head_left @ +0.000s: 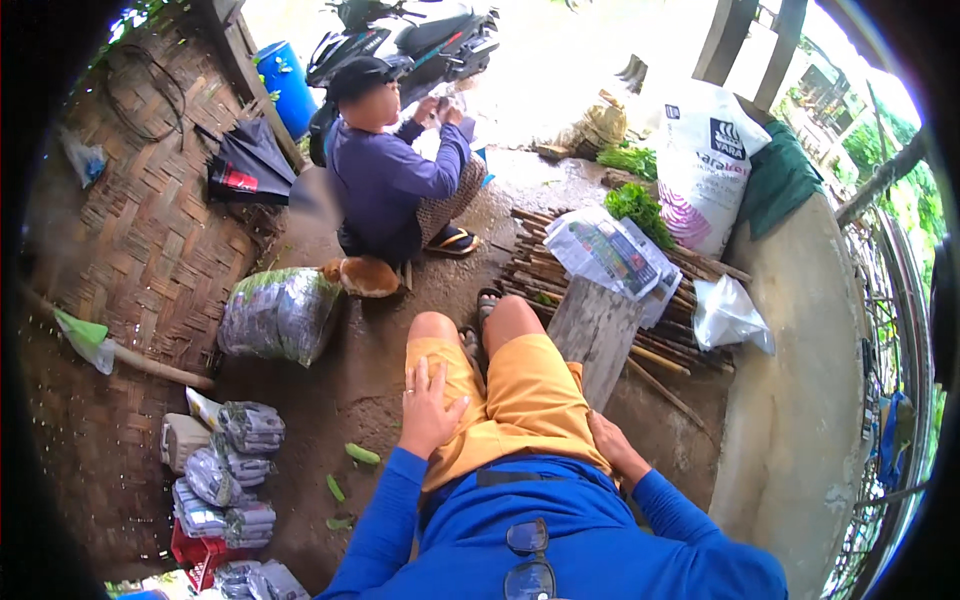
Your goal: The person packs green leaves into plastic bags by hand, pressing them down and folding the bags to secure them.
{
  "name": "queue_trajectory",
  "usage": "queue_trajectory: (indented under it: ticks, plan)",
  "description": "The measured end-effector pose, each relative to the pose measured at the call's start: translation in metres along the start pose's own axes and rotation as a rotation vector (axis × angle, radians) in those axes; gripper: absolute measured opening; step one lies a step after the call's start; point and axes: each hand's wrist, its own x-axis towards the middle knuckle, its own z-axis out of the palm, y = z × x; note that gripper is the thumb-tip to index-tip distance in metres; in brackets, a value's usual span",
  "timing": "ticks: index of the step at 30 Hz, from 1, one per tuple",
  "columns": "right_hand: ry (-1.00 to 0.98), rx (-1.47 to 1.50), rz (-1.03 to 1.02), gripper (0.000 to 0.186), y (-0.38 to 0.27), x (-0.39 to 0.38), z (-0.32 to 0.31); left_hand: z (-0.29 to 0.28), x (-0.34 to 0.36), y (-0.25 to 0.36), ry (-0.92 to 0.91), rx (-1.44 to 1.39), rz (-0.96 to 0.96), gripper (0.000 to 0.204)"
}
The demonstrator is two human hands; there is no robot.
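My left hand (433, 409) rests open on my left thigh, fingers spread on the orange shorts (532, 399). My right hand (611, 440) is down beside my right thigh, near the weathered wooden plank (587, 329); its fingertips are hidden. The plank lies by a pile of sticks (690, 322) with newspaper (600, 252) and leafy greens (637, 209) on it. Dark sunglasses (528, 565) hang on my blue top. Another person (385, 175) squats ahead on the left, holding a small item I cannot make out.
A wrapped bundle (275, 312), brown furry shape (367, 277) and stacked packets (238, 473) are at left, beside a woven wall (120, 250). Behind the person are a scooter (435, 50) and blue barrel (286, 88). A white sack (700, 180) leans by the concrete ledge (780, 420).
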Motion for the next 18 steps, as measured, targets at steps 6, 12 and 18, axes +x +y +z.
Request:
queue_trajectory:
  ticks: [6,12,18]
  plan:
    - [0.131,0.085,0.049,0.049,0.023,-0.008,-0.007,0.009,0.019,-0.005,0.039,-0.039,0.113,0.077]
    - [0.113,0.007,0.080,0.054,0.045,-0.017,-0.001,0.022,0.019,-0.020,-0.012,-0.079,0.158,0.075]
    - [0.136,0.127,0.164,0.067,0.052,-0.026,0.011,0.024,0.032,-0.026,-0.056,-0.099,0.150,0.082]
